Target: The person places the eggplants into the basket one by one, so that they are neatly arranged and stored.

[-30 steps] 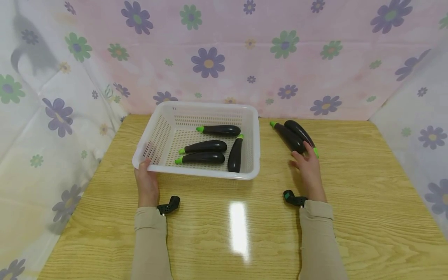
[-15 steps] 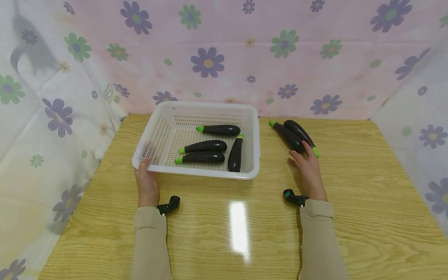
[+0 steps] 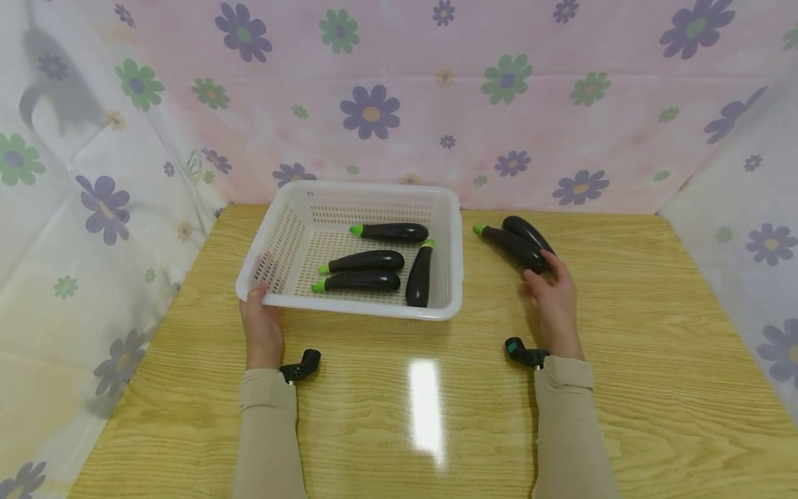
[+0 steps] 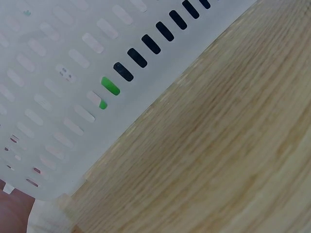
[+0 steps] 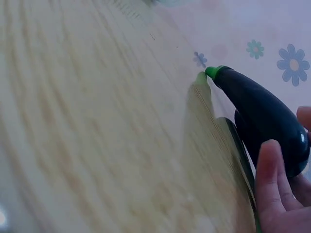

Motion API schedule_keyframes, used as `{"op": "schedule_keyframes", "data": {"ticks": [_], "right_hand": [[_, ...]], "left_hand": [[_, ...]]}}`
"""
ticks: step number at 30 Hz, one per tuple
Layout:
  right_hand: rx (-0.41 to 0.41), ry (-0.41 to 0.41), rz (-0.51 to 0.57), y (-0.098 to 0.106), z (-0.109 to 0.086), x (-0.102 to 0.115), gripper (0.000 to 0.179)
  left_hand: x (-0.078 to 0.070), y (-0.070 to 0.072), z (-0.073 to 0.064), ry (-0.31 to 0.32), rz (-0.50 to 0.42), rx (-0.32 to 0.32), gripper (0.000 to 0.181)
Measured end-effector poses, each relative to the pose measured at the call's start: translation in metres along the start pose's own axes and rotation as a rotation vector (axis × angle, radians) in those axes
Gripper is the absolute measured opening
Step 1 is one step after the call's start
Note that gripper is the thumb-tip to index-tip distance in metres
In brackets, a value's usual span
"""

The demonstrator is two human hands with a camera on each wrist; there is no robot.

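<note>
My left hand (image 3: 262, 333) grips the front left corner of a white plastic basket (image 3: 349, 309), thumb over the rim. In the left wrist view the slotted basket wall (image 4: 53, 87) fills the upper left, with the hand (image 4: 13, 208) only partly showing. At the right, my right hand (image 3: 555, 305) holds the thick end of a dark purple eggplant (image 3: 511, 247) between thumb and fingers. Its green stem points away to the left; in the right wrist view this eggplant (image 5: 262, 111) is tilted. A second eggplant (image 3: 526, 229) lies right behind it, its near end hidden by the hand.
Several eggplants (image 3: 368, 261) lie inside the basket, one of them upright along its right side. The wooden table (image 3: 654, 333) ends at a flowered cloth (image 3: 436, 104) behind, with more cloth on both sides. A small black camera mount sits at each wrist.
The right hand has closed around the near eggplant's thick end, and the eggplant has turned, its stem shifting left and nearer. The left hand and basket have stayed put.
</note>
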State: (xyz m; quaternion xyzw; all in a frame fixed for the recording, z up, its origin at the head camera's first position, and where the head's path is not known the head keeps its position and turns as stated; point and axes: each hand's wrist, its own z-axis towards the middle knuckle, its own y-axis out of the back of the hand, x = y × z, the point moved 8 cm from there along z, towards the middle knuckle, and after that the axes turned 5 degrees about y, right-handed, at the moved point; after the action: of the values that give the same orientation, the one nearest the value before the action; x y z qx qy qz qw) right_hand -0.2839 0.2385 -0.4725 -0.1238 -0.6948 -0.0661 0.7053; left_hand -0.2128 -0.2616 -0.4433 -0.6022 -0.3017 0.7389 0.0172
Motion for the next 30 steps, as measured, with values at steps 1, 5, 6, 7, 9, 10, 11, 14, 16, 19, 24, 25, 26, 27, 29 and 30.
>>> {"op": "schedule_keyframes", "data": {"ticks": [1,5,6,7,9,10,11,14,16,19,24,25,26,27,29,30], "right_hand": [[-0.018,0.0,0.01,0.002,0.0,0.0,0.053],[-0.11,0.004,0.018,0.01,0.0,0.002,0.047],[-0.13,-0.001,0.027,0.011,0.0,0.002,0.046],[-0.148,-0.007,0.037,0.013,0.0,0.002,0.045],[-0.173,-0.013,0.037,0.015,0.0,0.003,0.044],[-0.179,-0.017,0.042,0.015,0.0,0.004,0.044],[-0.178,-0.017,0.045,0.015,0.0,0.004,0.044],[-0.175,-0.009,0.08,0.014,-0.001,0.008,0.045],[-0.167,0.0,0.101,0.012,-0.002,0.012,0.046],[-0.158,0.011,0.121,0.01,-0.005,0.015,0.047],[-0.139,0.034,0.145,0.009,-0.006,0.017,0.045],[-0.136,0.038,0.157,0.009,-0.005,0.017,0.045],[-0.135,0.042,0.16,0.009,-0.005,0.017,0.045],[-0.135,0.04,0.168,0.01,-0.005,0.016,0.045],[-0.137,0.034,0.175,0.01,-0.004,0.014,0.046],[-0.137,0.03,0.176,0.01,-0.004,0.013,0.047]], "left_hand": [[0.0,0.0,0.0,0.001,0.0,0.001,0.045],[0.0,-0.001,0.0,0.002,-0.005,0.002,0.045],[0.0,-0.001,0.0,0.002,-0.004,0.003,0.045],[0.0,-0.001,0.0,0.003,-0.004,0.003,0.045],[0.0,-0.001,0.0,0.003,-0.002,0.003,0.045],[0.001,-0.001,0.0,0.003,0.002,0.003,0.045],[0.001,-0.001,0.0,0.001,0.006,0.003,0.045],[0.0,0.0,0.0,0.001,0.004,0.001,0.045],[0.001,0.0,0.0,0.005,-0.006,-0.001,0.045],[0.0,0.0,0.001,0.003,-0.016,-0.003,0.045],[-0.001,-0.001,0.0,-0.005,-0.034,-0.004,0.045],[-0.002,-0.001,0.0,-0.003,-0.034,-0.004,0.045],[-0.002,-0.001,0.0,-0.001,-0.033,-0.004,0.045],[-0.002,-0.001,0.0,0.001,-0.031,-0.004,0.045],[-0.002,-0.001,-0.001,0.006,-0.022,-0.004,0.046],[-0.002,-0.001,-0.001,0.008,-0.015,-0.005,0.046]]}}
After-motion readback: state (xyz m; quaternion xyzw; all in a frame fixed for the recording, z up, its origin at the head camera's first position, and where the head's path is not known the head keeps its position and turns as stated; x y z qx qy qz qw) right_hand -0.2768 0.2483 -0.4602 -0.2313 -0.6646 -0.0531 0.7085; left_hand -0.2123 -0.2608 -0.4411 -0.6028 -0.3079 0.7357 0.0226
